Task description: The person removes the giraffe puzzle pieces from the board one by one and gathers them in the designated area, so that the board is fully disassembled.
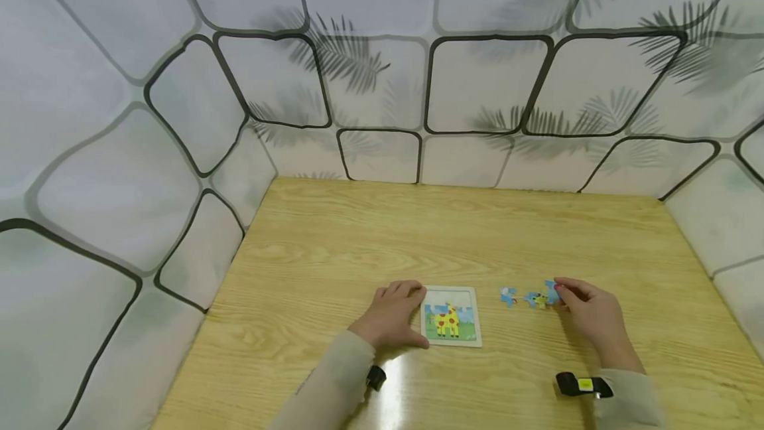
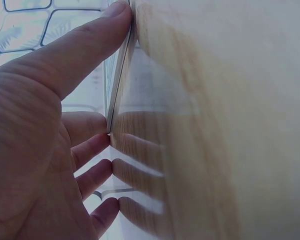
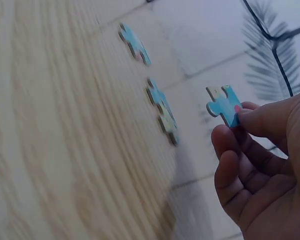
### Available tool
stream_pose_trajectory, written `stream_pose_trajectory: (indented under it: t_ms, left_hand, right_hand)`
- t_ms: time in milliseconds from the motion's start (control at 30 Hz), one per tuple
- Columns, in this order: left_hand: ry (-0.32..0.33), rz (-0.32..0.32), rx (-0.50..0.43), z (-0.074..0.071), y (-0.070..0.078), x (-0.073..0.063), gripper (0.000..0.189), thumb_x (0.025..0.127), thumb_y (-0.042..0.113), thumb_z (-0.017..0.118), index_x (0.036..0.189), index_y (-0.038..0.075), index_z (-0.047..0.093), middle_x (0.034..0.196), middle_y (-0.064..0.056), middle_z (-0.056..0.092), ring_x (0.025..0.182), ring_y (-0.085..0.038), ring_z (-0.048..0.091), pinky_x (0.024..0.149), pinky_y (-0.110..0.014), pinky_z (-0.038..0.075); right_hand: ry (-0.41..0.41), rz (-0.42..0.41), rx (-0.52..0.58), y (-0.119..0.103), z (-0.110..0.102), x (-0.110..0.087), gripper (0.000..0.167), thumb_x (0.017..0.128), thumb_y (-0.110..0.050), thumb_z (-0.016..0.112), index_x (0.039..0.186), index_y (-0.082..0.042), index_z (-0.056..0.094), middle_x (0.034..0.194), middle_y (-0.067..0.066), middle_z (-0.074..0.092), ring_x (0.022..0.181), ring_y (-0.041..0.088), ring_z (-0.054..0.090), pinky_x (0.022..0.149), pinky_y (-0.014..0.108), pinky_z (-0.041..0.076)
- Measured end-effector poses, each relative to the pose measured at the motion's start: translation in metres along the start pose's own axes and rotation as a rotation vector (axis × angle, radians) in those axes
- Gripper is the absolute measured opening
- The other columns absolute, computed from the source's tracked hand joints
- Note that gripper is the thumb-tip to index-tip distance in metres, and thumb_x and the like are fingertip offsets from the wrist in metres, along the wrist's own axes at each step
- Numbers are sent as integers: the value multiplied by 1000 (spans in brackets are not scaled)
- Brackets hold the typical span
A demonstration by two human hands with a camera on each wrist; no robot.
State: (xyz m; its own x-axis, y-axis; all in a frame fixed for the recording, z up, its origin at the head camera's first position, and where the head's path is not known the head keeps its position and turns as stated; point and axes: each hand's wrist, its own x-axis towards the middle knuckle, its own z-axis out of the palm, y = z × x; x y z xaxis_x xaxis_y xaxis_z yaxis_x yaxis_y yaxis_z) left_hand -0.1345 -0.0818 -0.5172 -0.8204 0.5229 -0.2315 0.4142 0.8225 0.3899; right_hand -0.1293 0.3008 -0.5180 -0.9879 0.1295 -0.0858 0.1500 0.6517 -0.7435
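Note:
A square, light-framed puzzle board with a yellow, red-spotted giraffe picture lies on the table; a pale strip runs above the picture. My left hand rests at its left edge, thumb by the near corner and index finger by the far one. In the left wrist view the thumb lies along the board's edge and the other fingertips touch the table. My right hand pinches a blue jigsaw piece with a pink mark between thumb and index finger, raised above the table.
Right of the board lie a blue jigsaw piece and, closer to my right hand, blue and yellow jigsaw pieces. The wooden table meets patterned fabric walls at the back and sides.

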Motion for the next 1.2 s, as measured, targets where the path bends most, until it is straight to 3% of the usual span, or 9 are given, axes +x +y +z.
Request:
stream_pose_trajectory:
  t_ms: [100, 267, 367, 467, 600, 933, 1200]
  left_hand:
    - [-4, 0, -4, 1, -1, 0, 102, 79, 61, 78, 158, 15, 35, 160, 3, 33, 147, -20, 27, 116, -48, 26]
    - [0, 0, -9, 1, -2, 1, 102, 79, 60, 78, 158, 15, 35, 160, 3, 32, 147, -21, 27, 116, -48, 25]
    - [1, 1, -11, 0, -2, 2, 101, 79, 60, 78, 158, 15, 35, 160, 2, 32, 147, -21, 27, 116, -49, 26]
    - [-5, 2, -13, -1, -2, 1, 101, 79, 60, 78, 159, 15, 34, 160, 2, 32, 147, -21, 27, 116, -49, 26]
    - [-8, 1, -16, -1, -1, 1, 101, 79, 60, 79, 158, 15, 34, 160, 2, 32, 147, -21, 27, 116, -49, 26]
    - [-11, -3, -11, -2, 0, 0, 101, 79, 61, 78, 159, 16, 34, 160, 3, 33, 147, -20, 27, 116, -48, 26]
    - [-7, 2, -16, -3, 1, -1, 100, 80, 59, 78, 158, 15, 35, 160, 1, 33, 147, -21, 28, 115, -49, 27]
  right_hand:
    - [-5, 21, -74, 8, -9, 0, 48, 106, -38, 51, 132, 0, 64, 104, 14, 74, 86, 13, 67, 65, 30, 52]
    - [-44, 44, -194, 15, -19, 3, 50, 106, -38, 48, 130, 2, 64, 125, 29, 64, 114, 49, 57, 86, 56, 47]
    - [-69, 70, -224, 15, -21, 6, 50, 106, -36, 48, 130, 5, 63, 131, 34, 57, 120, 55, 49, 92, 63, 42]
    - [-85, 64, -260, 17, -21, 7, 46, 106, -32, 49, 128, 6, 63, 130, 34, 57, 120, 56, 50, 93, 64, 42]
    - [-83, -7, -327, 19, -19, 9, 37, 103, -20, 51, 121, 8, 65, 119, 33, 63, 110, 53, 56, 87, 62, 46]
    - [-85, -102, -364, 27, -15, 17, 30, 97, -10, 50, 113, 10, 65, 92, 17, 64, 81, 28, 58, 67, 42, 46]
    - [-55, -111, -332, 7, -9, 11, 33, 99, -15, 51, 113, 11, 65, 96, 23, 63, 84, 34, 59, 70, 48, 48]
